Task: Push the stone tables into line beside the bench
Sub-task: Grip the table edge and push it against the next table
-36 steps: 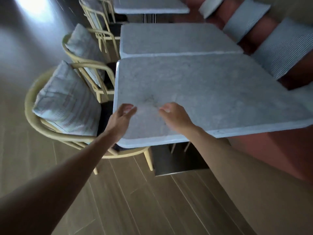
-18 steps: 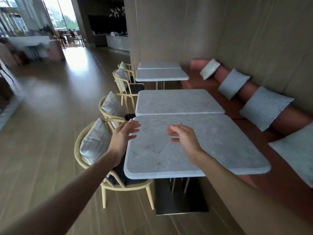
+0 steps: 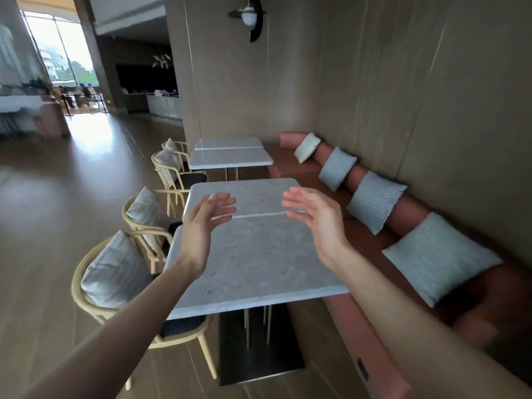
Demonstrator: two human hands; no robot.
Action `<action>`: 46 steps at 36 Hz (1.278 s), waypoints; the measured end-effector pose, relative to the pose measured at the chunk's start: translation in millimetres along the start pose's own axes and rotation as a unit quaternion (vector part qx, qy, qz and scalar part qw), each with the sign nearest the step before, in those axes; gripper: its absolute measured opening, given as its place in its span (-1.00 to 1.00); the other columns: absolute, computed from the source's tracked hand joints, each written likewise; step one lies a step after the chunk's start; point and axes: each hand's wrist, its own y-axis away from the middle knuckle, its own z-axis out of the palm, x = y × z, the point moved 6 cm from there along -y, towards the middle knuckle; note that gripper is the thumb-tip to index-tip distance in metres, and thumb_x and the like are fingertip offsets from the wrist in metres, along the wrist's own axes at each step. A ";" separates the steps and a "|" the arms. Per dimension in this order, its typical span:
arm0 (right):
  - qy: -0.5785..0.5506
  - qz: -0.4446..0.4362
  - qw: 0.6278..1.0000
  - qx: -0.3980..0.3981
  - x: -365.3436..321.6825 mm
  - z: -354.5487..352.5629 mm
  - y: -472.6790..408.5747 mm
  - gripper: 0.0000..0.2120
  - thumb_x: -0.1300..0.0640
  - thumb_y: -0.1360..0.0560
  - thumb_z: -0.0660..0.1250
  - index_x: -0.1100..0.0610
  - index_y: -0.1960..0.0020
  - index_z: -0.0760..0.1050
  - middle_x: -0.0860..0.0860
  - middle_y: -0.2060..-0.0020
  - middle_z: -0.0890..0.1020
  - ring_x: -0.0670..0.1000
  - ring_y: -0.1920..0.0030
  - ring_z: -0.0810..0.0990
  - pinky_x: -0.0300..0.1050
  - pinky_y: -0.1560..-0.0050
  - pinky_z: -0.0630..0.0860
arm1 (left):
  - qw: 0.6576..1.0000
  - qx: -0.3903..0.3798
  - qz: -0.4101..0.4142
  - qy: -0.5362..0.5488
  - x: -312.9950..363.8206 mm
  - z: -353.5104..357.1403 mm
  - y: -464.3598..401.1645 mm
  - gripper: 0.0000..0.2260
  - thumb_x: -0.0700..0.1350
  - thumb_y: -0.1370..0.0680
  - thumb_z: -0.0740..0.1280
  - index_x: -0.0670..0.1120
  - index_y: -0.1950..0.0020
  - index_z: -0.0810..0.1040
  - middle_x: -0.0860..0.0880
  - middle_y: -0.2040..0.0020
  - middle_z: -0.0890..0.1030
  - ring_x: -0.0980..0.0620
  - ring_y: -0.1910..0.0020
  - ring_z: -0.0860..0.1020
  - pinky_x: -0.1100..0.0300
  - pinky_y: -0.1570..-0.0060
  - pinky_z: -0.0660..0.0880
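No readable text, label, brand, number or sign anywhere in view. Stone tabletop surfaces bare of print. Cushions show only woven pattern, no lettering. Wall panels plain. Small dark plate on bench base too small and blurred to read. Far counter area too distant and dim for any writing.

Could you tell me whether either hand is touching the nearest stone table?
No, the left hand and right hand hover open above the nearest stone table.
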 end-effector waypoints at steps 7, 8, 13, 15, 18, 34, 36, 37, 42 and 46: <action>0.026 -0.019 0.999 0.011 6.9 -63.4 -41.6 -0.77 0.24 -0.59 0.18 0.19 0.02 0.62 0.13 0.08 0.74 0.11 0.03 0.72 -0.04 -0.02 0.62 | 1.000 -0.018 -0.023 -0.002 -49.2 59.2 -22.4 -0.72 -0.12 -0.69 0.13 -0.18 -0.11 0.61 -0.18 -0.08 0.69 -0.17 -0.09 0.63 -0.11 -0.21 0.52; 0.030 -0.017 0.999 0.016 12.8 -72.5 -52.5 -0.77 0.24 -0.60 0.17 0.19 0.02 0.61 0.14 0.08 0.73 0.12 0.02 0.71 -0.01 -0.05 0.61 | 0.999 -0.020 -0.028 -0.003 -60.6 65.3 -32.1 -0.72 -0.11 -0.68 0.13 -0.16 -0.09 0.62 -0.18 -0.07 0.69 -0.17 -0.08 0.63 -0.10 -0.20 0.52; 0.056 0.002 0.998 0.037 52.1 -113.5 -122.0 -0.76 0.22 -0.60 0.15 0.21 -0.01 0.60 0.20 0.00 0.71 0.16 -0.03 0.70 0.04 -0.11 0.58 | 0.999 -0.018 -0.047 0.019 -123.3 92.9 -102.2 -0.72 -0.07 -0.67 0.16 -0.16 -0.09 0.62 -0.18 -0.08 0.69 -0.15 -0.06 0.64 -0.07 -0.16 0.54; 0.067 0.009 0.997 0.042 68.5 -126.3 -158.7 -0.76 0.22 -0.60 0.15 0.22 -0.01 0.60 0.21 -0.01 0.71 0.16 -0.02 0.70 0.02 -0.10 0.58 | 0.998 -0.007 -0.054 0.029 -150.4 103.6 -136.7 -0.72 -0.11 -0.68 0.14 -0.17 -0.08 0.62 -0.20 -0.08 0.68 -0.16 -0.06 0.64 -0.07 -0.15 0.53; 0.068 0.032 0.995 0.059 90.4 -142.7 -218.2 -0.76 0.22 -0.60 0.15 0.24 -0.02 0.59 0.22 0.00 0.70 0.15 0.00 0.70 0.03 -0.08 0.59 | 0.996 0.017 -0.078 0.038 -189.4 116.3 -184.3 -0.72 -0.13 -0.68 0.14 -0.24 -0.12 0.59 -0.26 -0.10 0.66 -0.20 -0.06 0.62 -0.10 -0.15 0.53; 0.091 0.180 0.977 0.075 233.2 -233.5 -478.4 -0.79 0.19 -0.60 0.15 0.21 0.02 0.56 0.18 0.05 0.68 0.10 0.09 0.67 -0.03 -0.01 0.58 | 0.971 0.176 -0.162 0.002 -351.8 128.5 -340.3 -0.74 -0.15 -0.68 0.11 -0.25 -0.11 0.55 -0.20 0.00 0.65 -0.11 0.07 0.63 -0.01 0.00 0.55; 0.095 0.194 0.975 0.043 260.2 -230.1 -510.7 -0.79 0.21 -0.60 0.15 0.20 0.05 0.56 0.16 0.09 0.67 0.07 0.15 0.66 -0.08 0.09 0.56 | 0.968 0.197 -0.158 -0.008 -370.3 132.4 -348.1 -0.75 -0.15 -0.68 0.11 -0.23 -0.09 0.55 -0.19 0.00 0.66 -0.10 0.07 0.63 0.00 0.01 0.56; 0.098 0.203 0.974 0.024 275.2 -227.2 -527.5 -0.78 0.21 -0.60 0.14 0.19 0.06 0.55 0.15 0.12 0.67 0.05 0.19 0.66 -0.11 0.14 0.55 | 0.964 0.214 -0.157 -0.014 -379.9 134.0 -352.1 -0.75 -0.15 -0.68 0.12 -0.22 -0.07 0.56 -0.18 0.00 0.66 -0.10 0.07 0.63 0.02 0.03 0.56; 0.127 0.270 0.951 -0.076 343.8 -213.6 -567.3 -0.78 0.21 -0.61 0.14 0.26 -0.05 0.54 0.18 0.10 0.66 0.08 0.18 0.65 -0.12 0.19 0.53 | 0.925 0.334 -0.183 -0.008 -420.6 141.0 -335.9 -0.75 -0.17 -0.67 0.12 -0.24 -0.08 0.56 -0.21 0.03 0.66 -0.13 0.06 0.63 0.08 0.08 0.57; 0.135 0.289 0.938 -0.132 368.5 -202.4 -568.2 -0.79 0.23 -0.60 0.15 0.24 0.02 0.56 0.18 0.12 0.67 0.11 0.17 0.65 -0.11 0.19 0.53 | 0.900 0.390 -0.195 -0.008 -434.8 150.8 -317.7 -0.76 -0.19 -0.66 0.12 -0.21 -0.04 0.58 -0.23 0.01 0.66 -0.18 0.01 0.62 0.05 0.04 0.56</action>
